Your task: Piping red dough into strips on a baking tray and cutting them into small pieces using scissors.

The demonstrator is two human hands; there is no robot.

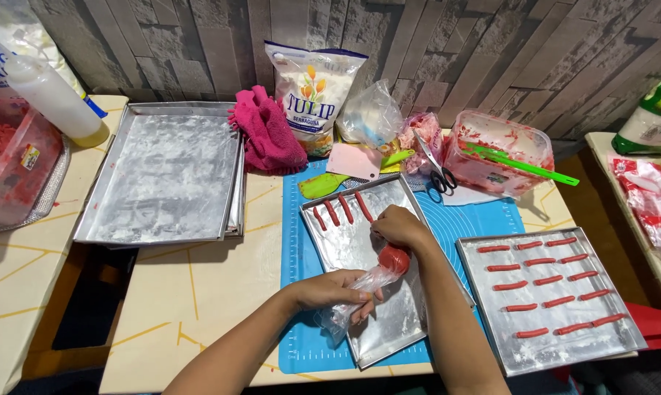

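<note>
Two hands on a soft, squashy piping bag [374,274] of red paste at frame centre over the floured tray [389,322]: right hand [400,227] fingers clenched near the tip, left hand [330,289] fingers pinching the slippery plastic tail, best held there.

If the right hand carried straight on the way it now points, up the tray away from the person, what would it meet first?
The right hand points up the middle metal tray, gripping the piping bag. First in its line is probably the nearest piped red strip, just beyond the knuckles; whether it would touch or pass above is unclear from this view.
</note>
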